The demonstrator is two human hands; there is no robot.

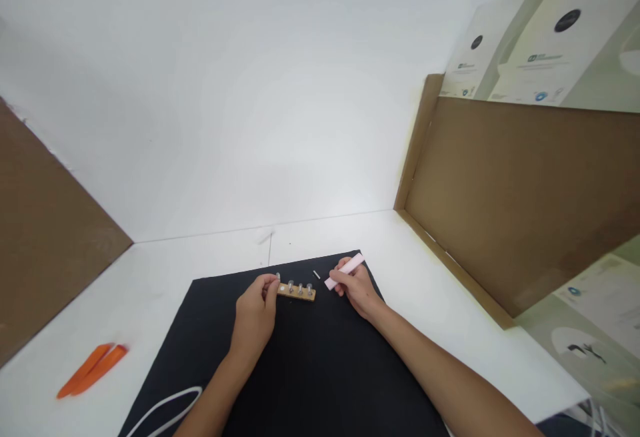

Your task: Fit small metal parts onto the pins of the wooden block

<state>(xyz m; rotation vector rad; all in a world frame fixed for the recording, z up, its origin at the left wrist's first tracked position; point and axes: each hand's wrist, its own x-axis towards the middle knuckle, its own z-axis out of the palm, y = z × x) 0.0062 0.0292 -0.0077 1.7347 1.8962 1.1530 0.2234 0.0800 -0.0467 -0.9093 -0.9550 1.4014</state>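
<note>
At the far part of the black mat (320, 363), my left hand (256, 307) pinches the left end of a light wooden strip with several small, shiny hook-like pieces (296, 292). The fingers cover that end of the strip. To its right, my right hand (356, 285) is closed around a pale pink rectangular bar (346, 271), which slants up to the right. The bar is apart from the wooden strip. On the mat between both hands lies a small thin dark and white piece (317, 275), too small to name.
Two orange strips (93, 370) lie on the white table (145, 297) at the left. A white cable (173, 400) crosses the mat's near left corner. Brown boards stand at the left (45, 237) and right (520, 190), with a white wall (250, 103) behind.
</note>
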